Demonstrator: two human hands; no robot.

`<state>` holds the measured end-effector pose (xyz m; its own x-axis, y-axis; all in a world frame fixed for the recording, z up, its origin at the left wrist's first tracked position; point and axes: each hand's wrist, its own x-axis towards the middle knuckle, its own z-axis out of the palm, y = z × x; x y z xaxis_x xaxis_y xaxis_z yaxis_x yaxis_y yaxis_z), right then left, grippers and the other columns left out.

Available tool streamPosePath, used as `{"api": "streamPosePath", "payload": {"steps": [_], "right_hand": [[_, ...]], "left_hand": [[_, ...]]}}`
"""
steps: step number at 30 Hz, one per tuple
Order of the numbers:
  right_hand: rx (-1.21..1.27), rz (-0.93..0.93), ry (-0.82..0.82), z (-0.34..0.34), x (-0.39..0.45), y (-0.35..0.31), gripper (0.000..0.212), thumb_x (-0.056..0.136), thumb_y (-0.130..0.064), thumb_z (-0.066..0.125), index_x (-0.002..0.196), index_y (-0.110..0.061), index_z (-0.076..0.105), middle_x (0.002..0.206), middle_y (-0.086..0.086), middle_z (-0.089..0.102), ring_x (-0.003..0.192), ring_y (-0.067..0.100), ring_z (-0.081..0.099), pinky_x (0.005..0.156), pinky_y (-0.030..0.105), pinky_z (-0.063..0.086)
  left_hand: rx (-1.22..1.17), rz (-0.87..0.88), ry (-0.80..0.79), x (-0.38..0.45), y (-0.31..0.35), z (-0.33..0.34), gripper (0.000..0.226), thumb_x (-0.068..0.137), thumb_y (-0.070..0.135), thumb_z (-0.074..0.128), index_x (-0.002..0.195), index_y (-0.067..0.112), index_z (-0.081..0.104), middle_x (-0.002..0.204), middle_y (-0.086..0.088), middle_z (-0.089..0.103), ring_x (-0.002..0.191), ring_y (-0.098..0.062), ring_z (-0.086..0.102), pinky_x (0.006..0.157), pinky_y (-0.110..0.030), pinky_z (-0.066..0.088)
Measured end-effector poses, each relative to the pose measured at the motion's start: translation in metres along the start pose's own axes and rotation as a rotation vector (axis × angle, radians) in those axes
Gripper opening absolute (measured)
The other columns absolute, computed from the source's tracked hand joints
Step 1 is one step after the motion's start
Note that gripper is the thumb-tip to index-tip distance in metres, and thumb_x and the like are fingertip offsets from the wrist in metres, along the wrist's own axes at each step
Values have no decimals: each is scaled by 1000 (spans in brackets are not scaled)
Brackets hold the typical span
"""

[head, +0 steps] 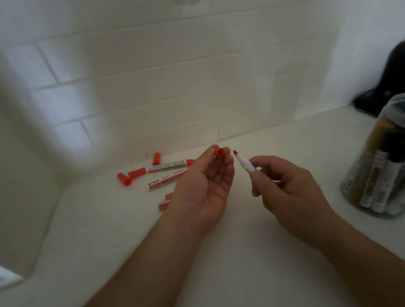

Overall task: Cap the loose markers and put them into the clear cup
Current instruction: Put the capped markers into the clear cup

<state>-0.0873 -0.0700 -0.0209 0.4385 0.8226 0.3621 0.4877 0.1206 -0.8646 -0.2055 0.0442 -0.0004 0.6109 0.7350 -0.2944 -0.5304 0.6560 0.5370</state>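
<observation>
1. White counter [230, 249] runs from a rounded left edge, where it drops toward a lower ledge, across to the right; its near edge shows at the bottom between the forearms, and a tiled wall [165, 82] closes the back.
2. Red loose caps [124, 179] lie at the back left near the wall, one beside a capped marker [163, 168], another [156, 158] just behind it.
3. More markers [168, 179] with white, red-printed barrels lie in front of that one, partly hidden by the left hand; bare counter spreads in front of them.
4. Left hand [207, 187], palm up, pinches a red cap [218, 151] at its fingertips, raised above the counter.
5. Right hand [281, 183] grips an uncapped marker [244, 164], its red tip pointing at the cap, close but apart.
6. Open counter lies between the right hand and the clear cup [390, 160].
7. At the right edge, that cup holds several dark and white markers, standing tilted.
8. Behind it sits a black object [392, 80], blurred.
</observation>
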Motion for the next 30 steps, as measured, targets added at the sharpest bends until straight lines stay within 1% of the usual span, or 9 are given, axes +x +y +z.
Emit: {"api": "streamPosePath", "payload": {"steps": [4, 8, 13, 15, 18, 19, 24, 27, 30], "right_hand": [[14, 32, 10, 1, 1, 1, 15, 96, -41, 59, 102, -47, 70, 73, -1, 66, 50, 11, 48, 48, 31, 42], [-27, 32, -2, 1, 1, 4, 18, 99, -32, 62, 103, -47, 69, 74, -5, 69, 50, 7, 50, 48, 24, 43], [-119, 37, -14, 0, 2, 5, 15, 99, -39, 60, 102, -53, 66, 76, -12, 69, 58, 9, 59, 52, 17, 44], [-153, 34, -4, -1, 1, 6, 14, 98, -41, 60, 100, -54, 66, 77, -15, 69, 65, 12, 63, 55, 17, 45], [-179, 39, -1, -2, 0, 7, 11, 98, -43, 61, 103, -48, 68, 79, -17, 68, 69, 13, 65, 57, 19, 47], [-175, 43, 0, -2, 0, 6, 9, 97, -46, 61, 103, -48, 68, 78, -16, 68, 69, 13, 66, 58, 20, 47], [-127, 71, -8, -4, -2, 2, 15, 94, -54, 59, 104, -45, 66, 76, -14, 71, 70, 7, 69, 57, 17, 49], [-91, 68, 2, -4, -4, -2, 27, 86, -63, 54, 101, -44, 66, 75, -13, 72, 71, 3, 69, 58, 14, 46], [-71, 53, 12, -3, -5, -2, 21, 89, -57, 57, 99, -41, 67, 74, -12, 72, 69, 1, 67, 58, 13, 44]], "left_hand": [[31, -7, -10, -2, -3, -1, 17, 99, 10, 60, 89, 4, 72, 87, -10, 77, 72, -15, 74, 69, -23, 61], [56, 48, -34, -2, -6, -1, 12, 100, 13, 59, 99, 7, 70, 91, -10, 77, 78, -15, 74, 70, -23, 62], [157, 181, -70, 0, -10, -4, 16, 100, 9, 57, 110, 11, 69, 95, -11, 75, 86, -16, 74, 77, -26, 62], [289, 280, -79, 0, -10, -6, 17, 100, 8, 58, 112, 12, 70, 95, -10, 76, 88, -17, 73, 78, -27, 61], [672, 518, -76, 0, -14, -11, 16, 98, 5, 64, 109, 13, 72, 94, -6, 78, 92, -17, 75, 78, -25, 59], [726, 549, -90, -1, -15, -12, 16, 97, 4, 64, 109, 13, 72, 95, -6, 78, 94, -18, 75, 79, -27, 59], [630, 469, -115, -4, -21, -10, 14, 96, 2, 64, 108, 8, 69, 94, -9, 76, 94, -21, 75, 82, -31, 60], [600, 472, -117, -3, -23, -10, 14, 96, 0, 62, 106, 7, 69, 93, -10, 75, 92, -20, 74, 81, -31, 61], [603, 494, -113, -3, -23, -10, 14, 95, -1, 63, 102, 9, 69, 92, -10, 75, 92, -20, 74, 81, -32, 60]]}}
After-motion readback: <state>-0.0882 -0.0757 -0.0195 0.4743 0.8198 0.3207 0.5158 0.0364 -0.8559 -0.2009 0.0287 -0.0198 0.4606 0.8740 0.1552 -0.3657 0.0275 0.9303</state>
